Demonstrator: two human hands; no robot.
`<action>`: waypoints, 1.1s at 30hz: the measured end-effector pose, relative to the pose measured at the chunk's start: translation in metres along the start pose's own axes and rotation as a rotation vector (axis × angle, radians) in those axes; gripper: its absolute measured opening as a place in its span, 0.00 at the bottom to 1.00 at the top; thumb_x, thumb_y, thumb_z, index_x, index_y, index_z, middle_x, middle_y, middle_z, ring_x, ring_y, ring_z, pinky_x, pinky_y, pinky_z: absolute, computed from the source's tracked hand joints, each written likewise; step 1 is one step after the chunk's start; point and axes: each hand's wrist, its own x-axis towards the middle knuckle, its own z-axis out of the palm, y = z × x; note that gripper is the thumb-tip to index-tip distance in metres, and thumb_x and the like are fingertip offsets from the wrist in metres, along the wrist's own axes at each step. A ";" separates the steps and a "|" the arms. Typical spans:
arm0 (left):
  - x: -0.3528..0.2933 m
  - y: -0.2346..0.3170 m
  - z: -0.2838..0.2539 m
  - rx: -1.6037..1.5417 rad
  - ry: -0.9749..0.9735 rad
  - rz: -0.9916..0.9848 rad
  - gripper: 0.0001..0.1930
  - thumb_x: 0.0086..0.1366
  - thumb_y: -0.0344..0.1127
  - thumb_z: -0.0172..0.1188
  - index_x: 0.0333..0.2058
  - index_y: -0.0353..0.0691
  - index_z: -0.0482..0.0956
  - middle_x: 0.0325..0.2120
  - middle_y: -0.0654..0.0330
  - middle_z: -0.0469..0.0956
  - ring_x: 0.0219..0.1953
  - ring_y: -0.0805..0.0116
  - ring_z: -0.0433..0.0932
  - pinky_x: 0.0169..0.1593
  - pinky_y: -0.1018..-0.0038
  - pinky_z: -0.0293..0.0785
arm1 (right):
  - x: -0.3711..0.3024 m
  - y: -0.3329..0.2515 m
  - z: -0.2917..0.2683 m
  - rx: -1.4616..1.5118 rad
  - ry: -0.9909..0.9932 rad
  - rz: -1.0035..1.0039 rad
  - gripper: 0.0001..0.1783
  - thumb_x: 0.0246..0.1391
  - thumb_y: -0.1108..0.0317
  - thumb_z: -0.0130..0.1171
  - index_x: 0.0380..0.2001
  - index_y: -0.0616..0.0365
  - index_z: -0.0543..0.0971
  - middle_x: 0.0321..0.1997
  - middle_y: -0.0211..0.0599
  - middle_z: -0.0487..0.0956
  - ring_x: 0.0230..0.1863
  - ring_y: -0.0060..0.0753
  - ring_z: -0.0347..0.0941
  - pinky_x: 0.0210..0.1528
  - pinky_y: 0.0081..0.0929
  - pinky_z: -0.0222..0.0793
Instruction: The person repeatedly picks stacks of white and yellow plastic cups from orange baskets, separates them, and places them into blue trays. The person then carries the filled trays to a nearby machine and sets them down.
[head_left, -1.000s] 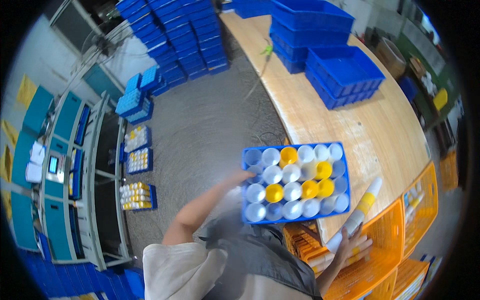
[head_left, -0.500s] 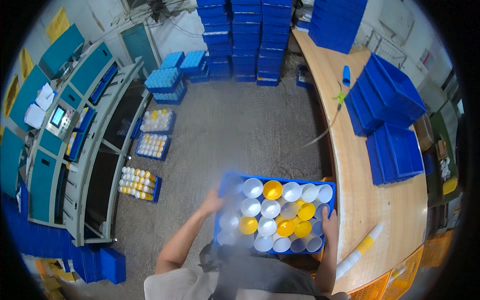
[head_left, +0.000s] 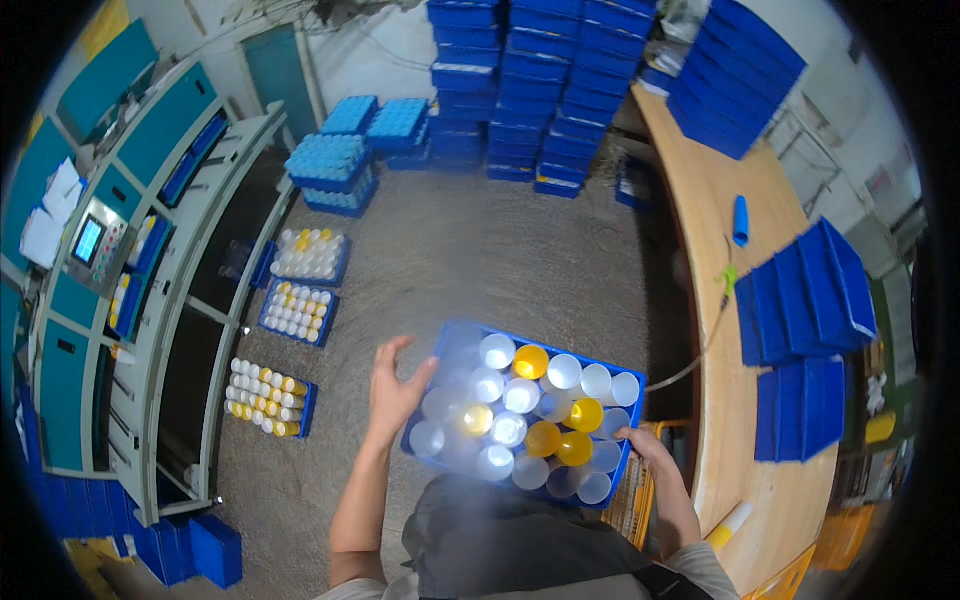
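Observation:
In front of my body a blue crate [head_left: 549, 345] holds rows of white, translucent and yellow plastic cups, their open mouths facing up. My right hand [head_left: 648, 446] grips the crate's right rim, its thumb over the edge. At the opposite side my left hand [head_left: 396, 388] is open, fingers spread away from the wall. Its thumb is close to the left rim; I cannot tell whether it touches. A hazy smear across the lens blurs the cups on the left of the crate.
A wooden table [head_left: 735, 400] runs along my right, bearing blue bins [head_left: 808, 300], a blue cup stack [head_left: 741, 220] and a green air gun [head_left: 727, 279]. Teal machines [head_left: 130, 330] stand left. Cup-filled crates [head_left: 268, 398] sit on the floor beside them. Tall blue crate stacks [head_left: 545, 90] rise ahead.
My left hand has come off the crate's left side and spread its fingers. The crate has turned slightly clockwise and shifted left in view. My right hand still grips it.

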 end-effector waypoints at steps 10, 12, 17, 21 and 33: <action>0.199 0.155 0.042 -0.968 0.024 0.682 0.22 0.71 0.61 0.49 0.38 0.47 0.79 0.45 0.60 0.76 0.59 0.49 0.67 0.62 0.44 0.66 | 0.401 -0.165 0.068 0.066 0.035 0.192 0.18 0.57 0.64 0.55 0.48 0.63 0.74 0.34 0.38 0.79 0.26 0.32 0.77 0.28 0.29 0.79; 0.283 0.137 0.077 -0.938 0.031 0.822 0.23 0.69 0.62 0.53 0.43 0.49 0.78 0.47 0.62 0.74 0.62 0.48 0.63 0.63 0.44 0.65 | 0.485 -0.200 0.100 0.217 0.103 0.280 0.23 0.58 0.63 0.55 0.55 0.62 0.71 0.42 0.43 0.77 0.34 0.37 0.76 0.33 0.33 0.79; 0.446 0.057 0.122 -0.835 -0.038 0.697 0.25 0.68 0.67 0.50 0.39 0.51 0.79 0.45 0.63 0.74 0.63 0.44 0.59 0.66 0.39 0.61 | 0.674 -0.253 0.158 0.351 0.283 0.273 0.26 0.65 0.55 0.55 0.56 0.66 0.68 0.51 0.47 0.73 0.43 0.40 0.73 0.42 0.38 0.78; 0.491 0.047 0.134 -0.505 0.116 0.005 0.16 0.72 0.56 0.50 0.37 0.53 0.78 0.37 0.68 0.76 0.47 0.61 0.72 0.59 0.43 0.65 | 0.805 -0.257 0.182 0.334 0.351 0.386 0.36 0.67 0.44 0.51 0.62 0.67 0.65 0.50 0.50 0.70 0.43 0.42 0.72 0.46 0.36 0.78; 0.569 -0.051 0.109 -0.497 0.058 0.277 0.12 0.72 0.47 0.53 0.30 0.52 0.74 0.30 0.69 0.75 0.38 0.69 0.73 0.57 0.55 0.63 | 0.901 -0.294 0.246 0.879 -0.867 -0.178 0.30 0.68 0.44 0.52 0.57 0.60 0.74 0.52 0.39 0.81 0.56 0.38 0.77 0.57 0.35 0.74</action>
